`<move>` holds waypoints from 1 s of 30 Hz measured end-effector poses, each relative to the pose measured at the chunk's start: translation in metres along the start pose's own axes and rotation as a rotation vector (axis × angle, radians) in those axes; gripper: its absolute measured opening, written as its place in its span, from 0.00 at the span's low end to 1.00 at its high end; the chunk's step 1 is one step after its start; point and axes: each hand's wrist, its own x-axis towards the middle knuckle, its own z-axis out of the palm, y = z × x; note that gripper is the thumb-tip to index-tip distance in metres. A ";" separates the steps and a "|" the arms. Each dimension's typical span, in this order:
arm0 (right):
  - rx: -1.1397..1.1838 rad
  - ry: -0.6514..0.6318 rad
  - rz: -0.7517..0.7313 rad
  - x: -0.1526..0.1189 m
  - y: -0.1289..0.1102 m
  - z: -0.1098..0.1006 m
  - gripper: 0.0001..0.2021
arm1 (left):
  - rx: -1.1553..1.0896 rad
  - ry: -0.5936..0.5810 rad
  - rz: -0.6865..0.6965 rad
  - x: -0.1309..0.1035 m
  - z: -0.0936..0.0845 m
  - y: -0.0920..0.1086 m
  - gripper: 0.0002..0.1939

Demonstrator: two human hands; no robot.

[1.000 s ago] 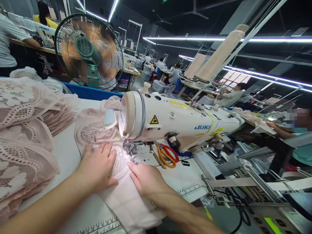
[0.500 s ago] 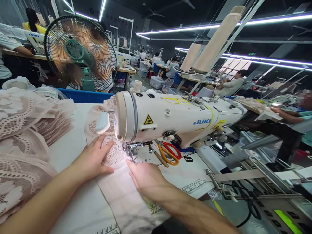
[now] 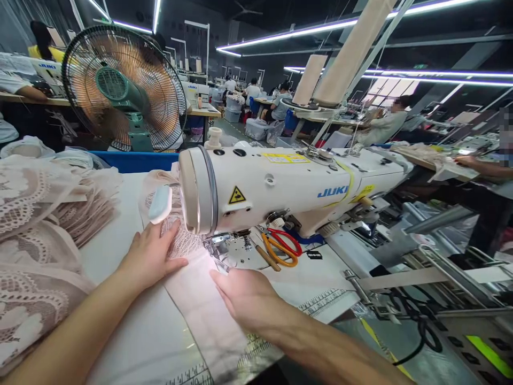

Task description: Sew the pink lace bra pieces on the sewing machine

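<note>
My left hand (image 3: pixel 150 254) lies flat with fingers spread on pale pink lace (image 3: pixel 186 238), just left of the sewing machine's needle area. A plain light pink fabric strip (image 3: pixel 206 315) runs from the lace toward me across the table. At the strip's right edge, my right hand (image 3: pixel 250 294) is closed, thumb and fingers pinched together on the fabric close to the metal presser foot (image 3: pixel 216 248). Its curled fingers are partly hidden. The white sewing machine (image 3: pixel 248 187) extends rightward above the work, and a lamp brightens the cloth under its head.
Orange- and red-handled scissors (image 3: pixel 282 251), a wooden-handled tool (image 3: pixel 267 258) and a black blade (image 3: pixel 315 255) lie right of the needle. Lace pieces (image 3: pixel 36 240) are piled at left. A fan (image 3: pixel 124 91) stands behind. Printed rulers (image 3: pixel 328 299) mark the table. Several people sit farther back.
The fabric has shifted slightly away from me under the presser foot, with less patterned lace showing before it. Both hands keep nearly the same places; the view has turned a little.
</note>
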 end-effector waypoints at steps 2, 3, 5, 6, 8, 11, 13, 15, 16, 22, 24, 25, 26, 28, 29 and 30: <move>0.013 0.024 -0.044 -0.006 0.004 0.003 0.10 | 0.046 0.030 -0.009 -0.010 -0.003 0.020 0.23; 0.032 0.034 -0.067 -0.010 0.006 0.005 0.10 | 0.058 0.034 0.025 -0.017 -0.002 0.032 0.23; 0.079 0.041 -0.124 -0.020 0.013 0.009 0.09 | 0.068 -0.029 0.183 -0.033 0.003 0.057 0.20; 0.097 0.045 -0.152 -0.026 0.017 0.012 0.08 | 0.097 -0.100 0.294 -0.040 0.006 0.069 0.18; 0.113 0.059 -0.201 -0.037 0.024 0.018 0.05 | 0.128 -0.222 0.441 -0.051 0.013 0.087 0.22; 0.110 0.073 -0.251 -0.048 0.032 0.024 0.08 | 0.146 -0.302 0.432 -0.056 0.017 0.093 0.30; 0.108 0.072 -0.267 -0.051 0.034 0.026 0.10 | 0.156 -0.313 0.393 -0.053 0.015 0.088 0.31; 0.102 0.072 -0.270 -0.050 0.034 0.025 0.10 | 0.169 -0.315 0.367 -0.047 0.010 0.082 0.29; 0.098 0.072 -0.269 -0.049 0.034 0.025 0.10 | 0.177 -0.315 0.357 -0.045 0.008 0.079 0.28; 0.078 0.107 -0.270 -0.039 0.033 0.026 0.07 | 0.215 -0.227 0.358 -0.042 0.002 0.071 0.20; 0.073 0.121 -0.274 -0.037 0.033 0.027 0.08 | 0.213 -0.136 0.396 -0.043 0.007 0.068 0.18; 0.071 0.123 -0.277 -0.036 0.033 0.027 0.08 | 0.207 -0.087 0.418 -0.043 0.009 0.066 0.17; 0.072 0.120 -0.278 -0.036 0.033 0.026 0.09 | 0.201 -0.045 0.445 -0.043 0.012 0.065 0.16; 0.073 0.101 -0.271 -0.034 0.032 0.024 0.09 | 0.183 0.006 0.509 -0.042 0.015 0.063 0.12; 0.071 0.087 -0.265 -0.033 0.032 0.022 0.09 | 0.174 0.013 0.540 -0.041 0.016 0.063 0.10; 0.067 0.073 -0.258 -0.031 0.031 0.020 0.10 | 0.166 0.008 0.571 -0.040 0.017 0.063 0.10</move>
